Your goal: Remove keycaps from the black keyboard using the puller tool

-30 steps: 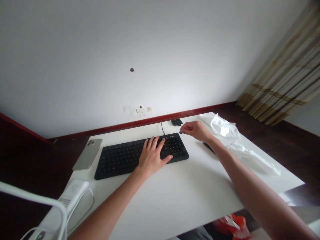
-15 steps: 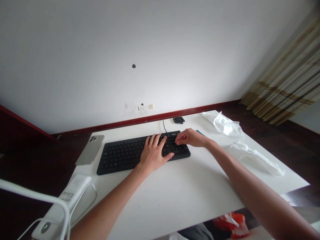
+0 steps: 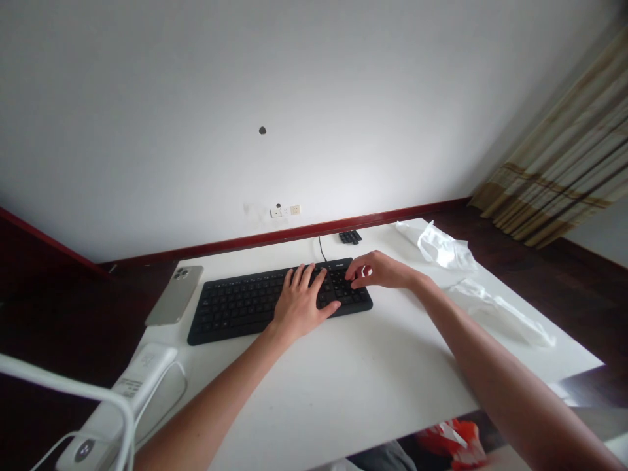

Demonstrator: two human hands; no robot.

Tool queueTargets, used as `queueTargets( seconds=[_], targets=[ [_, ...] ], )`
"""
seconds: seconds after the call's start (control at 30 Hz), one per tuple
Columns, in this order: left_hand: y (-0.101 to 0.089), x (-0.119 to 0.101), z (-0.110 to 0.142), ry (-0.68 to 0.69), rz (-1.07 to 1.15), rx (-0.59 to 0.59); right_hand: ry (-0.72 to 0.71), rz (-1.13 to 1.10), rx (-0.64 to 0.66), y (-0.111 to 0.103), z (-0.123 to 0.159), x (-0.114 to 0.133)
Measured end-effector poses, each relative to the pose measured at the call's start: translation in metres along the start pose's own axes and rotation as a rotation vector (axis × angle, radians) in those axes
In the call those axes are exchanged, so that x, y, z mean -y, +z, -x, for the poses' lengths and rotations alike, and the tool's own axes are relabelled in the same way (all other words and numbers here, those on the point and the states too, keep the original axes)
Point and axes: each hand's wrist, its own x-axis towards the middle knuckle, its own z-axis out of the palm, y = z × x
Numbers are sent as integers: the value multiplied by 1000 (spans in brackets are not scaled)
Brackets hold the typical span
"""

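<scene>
A black wired keyboard (image 3: 240, 307) lies on the white table. My left hand (image 3: 301, 297) rests flat across its right half, fingers spread and thumb pointing right. Over the number pad, my right hand (image 3: 375, 269) is bent down, its index finger and thumb curved with a gap between them. Their tips touch or hover just above the keys; nothing visible is between them. Behind the keyboard, a small cluster of black keycaps (image 3: 350, 237) sits near the table's back edge.
A phone (image 3: 175, 297) lies face down at the left, with a white power strip (image 3: 122, 399) and its cables closer to me. Crumpled clear plastic bags (image 3: 444, 247) lie on the table's right side. The wall (image 3: 343, 98) rises behind the table (image 3: 343, 386).
My right thumb and index finger have moved apart from a pinch, widening the gap between them. My left hand stays in place on the keyboard. The view has shifted very slightly.
</scene>
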Motion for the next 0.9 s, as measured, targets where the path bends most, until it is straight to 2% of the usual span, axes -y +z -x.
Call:
queueTargets(
  seconds=[0.27,0.9],
  targets=[
    [-1,0,0,-6,-5,16,-11,58,28,6,-1,3],
    [1,1,0,6,30,-7,-7,23,85,9,-3,11]
  ],
)
